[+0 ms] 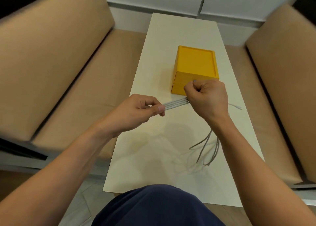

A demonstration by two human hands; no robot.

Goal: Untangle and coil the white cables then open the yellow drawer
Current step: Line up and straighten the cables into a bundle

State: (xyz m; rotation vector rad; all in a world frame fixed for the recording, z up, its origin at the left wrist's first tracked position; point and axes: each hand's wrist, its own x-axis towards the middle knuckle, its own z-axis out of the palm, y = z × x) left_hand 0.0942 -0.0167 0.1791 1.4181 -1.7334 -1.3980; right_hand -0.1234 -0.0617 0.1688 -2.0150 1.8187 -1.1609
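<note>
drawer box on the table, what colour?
Yellow all over: the drawer box, top and both drawer fronts. Only view is the head camera, where it shows clearly.

The scene is lit evenly and softly, in a rather warm tone, with no glare. On the white table [171, 37], in the lower middle of the frame, there are only pale shadows with blurred borders from the arms and from the white cables [176, 103]. The upper corners are dark. The middle is fairly sharp. Toward the left and right edges the sofas [51, 54] look smeared, and their straight lines bend from the wide lens.
</note>
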